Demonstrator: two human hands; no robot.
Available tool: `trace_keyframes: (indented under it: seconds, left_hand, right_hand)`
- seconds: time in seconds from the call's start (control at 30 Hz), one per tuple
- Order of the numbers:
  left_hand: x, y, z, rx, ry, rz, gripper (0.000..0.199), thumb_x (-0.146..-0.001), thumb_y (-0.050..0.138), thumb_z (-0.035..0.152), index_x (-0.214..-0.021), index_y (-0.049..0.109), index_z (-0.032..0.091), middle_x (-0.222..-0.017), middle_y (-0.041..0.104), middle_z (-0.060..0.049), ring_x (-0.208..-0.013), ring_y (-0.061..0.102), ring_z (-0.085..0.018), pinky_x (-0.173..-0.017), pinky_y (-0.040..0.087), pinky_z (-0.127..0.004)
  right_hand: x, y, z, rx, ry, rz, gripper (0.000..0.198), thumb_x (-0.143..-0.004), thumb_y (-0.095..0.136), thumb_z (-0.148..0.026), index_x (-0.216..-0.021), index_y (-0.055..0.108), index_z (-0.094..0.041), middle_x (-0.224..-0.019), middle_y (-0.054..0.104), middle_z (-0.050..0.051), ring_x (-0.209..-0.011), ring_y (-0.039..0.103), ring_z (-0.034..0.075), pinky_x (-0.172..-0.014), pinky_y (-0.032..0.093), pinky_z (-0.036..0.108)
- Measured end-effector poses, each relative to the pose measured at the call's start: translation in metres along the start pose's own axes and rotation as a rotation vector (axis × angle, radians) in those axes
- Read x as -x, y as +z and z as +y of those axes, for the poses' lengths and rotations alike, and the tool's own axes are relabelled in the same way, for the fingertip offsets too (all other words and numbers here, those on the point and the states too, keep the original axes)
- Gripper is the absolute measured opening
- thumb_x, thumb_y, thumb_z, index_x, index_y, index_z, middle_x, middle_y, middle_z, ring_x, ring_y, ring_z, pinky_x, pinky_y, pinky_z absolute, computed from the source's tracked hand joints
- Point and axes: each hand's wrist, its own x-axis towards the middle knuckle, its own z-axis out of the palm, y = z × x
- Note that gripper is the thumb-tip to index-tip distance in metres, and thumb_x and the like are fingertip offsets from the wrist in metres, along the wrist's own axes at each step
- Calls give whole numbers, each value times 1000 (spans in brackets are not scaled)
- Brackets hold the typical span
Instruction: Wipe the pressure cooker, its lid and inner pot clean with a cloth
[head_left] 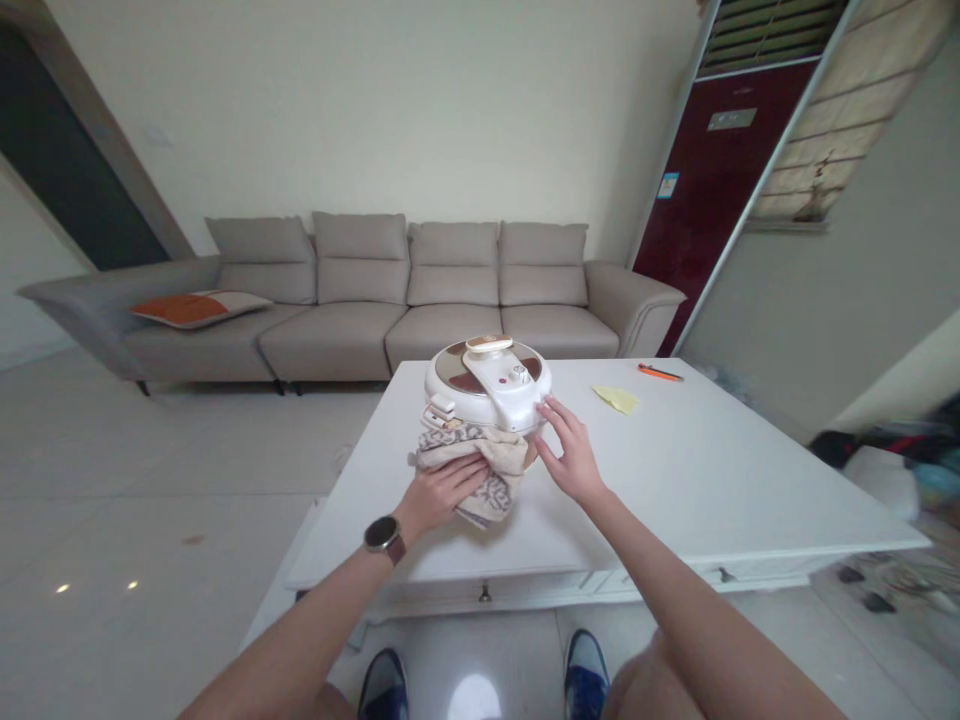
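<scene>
Four backrests line the long, taupe, smooth-covered sofa (360, 340), set beyond the white, flat-topped table (712, 470) before you; a flat orange-and-white cushion (196, 308) lies at its left end, and a tall, dark-red, louvre-topped cabinet unit (735, 170) stands to its right. On the tabletop, well apart from your work, note the creased, pale-yellow slip of paper (616, 399) and, farther right near the back edge, the slender orange-and-black tool (660, 373). The round, white electric appliance with a brown, mirror-like lid panel (491, 375) rests near the table's left rear; the bunched cream cloth with grey scroll patterning (495, 490) hides part of its near rim. Your left hand (450, 485), palm down, grasps this cloth, fingers side by side across its folds; the thumb is hidden. A round, black-faced wristwatch with a brown strap (383, 535) encircles the left wrist. Your right hand (574, 460) approaches from the opposite side, relaxed and unclenched, its fingers loosely curved and parted, the fingertips at the appliance's right front rim. Observe the contrast of materials: soft, rumpled fabric against glossy, rounded casing, whose raised white central band bears a small knob and an oblong handle.
</scene>
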Motion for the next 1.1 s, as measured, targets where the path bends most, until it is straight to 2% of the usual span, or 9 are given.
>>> trace_keyframes:
  seconds: [0.1,0.27,0.4,0.57,0.73,0.9,1.1]
  left_hand:
    - [18,3,-26,-56,99,23,46,-97,45,9,-139,63,14,-133,73,-9,-131,65,-21,-112,54,-36]
    - [39,11,-46,-69,91,-1,46,-97,45,9,-138,64,17,-129,75,-9,-125,69,-20,-110,55,-34]
    - [33,12,-36,-19,75,26,45,-100,44,11,-141,62,16,-132,74,-9,-126,68,-19,-112,54,-35]
    - [1,15,-4,48,29,77,48,-101,43,9,-146,56,13,-142,68,-10,-142,55,-20,-120,48,-38]
    - [-27,27,18,73,48,6,51,-100,44,8,-149,53,14,-149,63,-9,-148,48,-19,-125,42,-37]
    - [-31,26,12,55,73,-32,53,-99,43,6,-151,51,15,-152,60,-10,-149,46,-20,-128,36,-41]
    - [-15,15,-7,14,122,-15,51,-98,42,4,-145,57,17,-147,63,-10,-145,52,-21,-126,38,-45]
  right_hand:
    - [1,-2,-2,-5,-16,-10,56,-102,56,-33,-156,44,-33,-159,49,10,-147,46,30,-115,41,52]
    - [-1,-1,-1,-25,3,-10,54,-102,55,-32,-155,45,-34,-159,50,9,-147,46,30,-116,41,53]
    - [-1,6,2,-44,15,1,53,-103,54,-35,-155,46,-33,-158,50,10,-146,47,30,-116,40,55]
    - [-4,14,2,-78,28,20,54,-103,53,-36,-155,45,-31,-158,50,12,-146,47,31,-116,39,56]
    - [-6,12,0,-190,36,43,46,-107,41,-33,-152,50,-31,-157,51,9,-147,46,29,-121,34,56]
    - [-3,2,3,-320,30,110,43,-109,36,-36,-145,58,-31,-153,57,7,-145,49,28,-122,34,56]
    - [-1,-8,5,-289,45,120,44,-108,38,-42,-145,59,-30,-151,59,9,-144,50,30,-120,36,57]
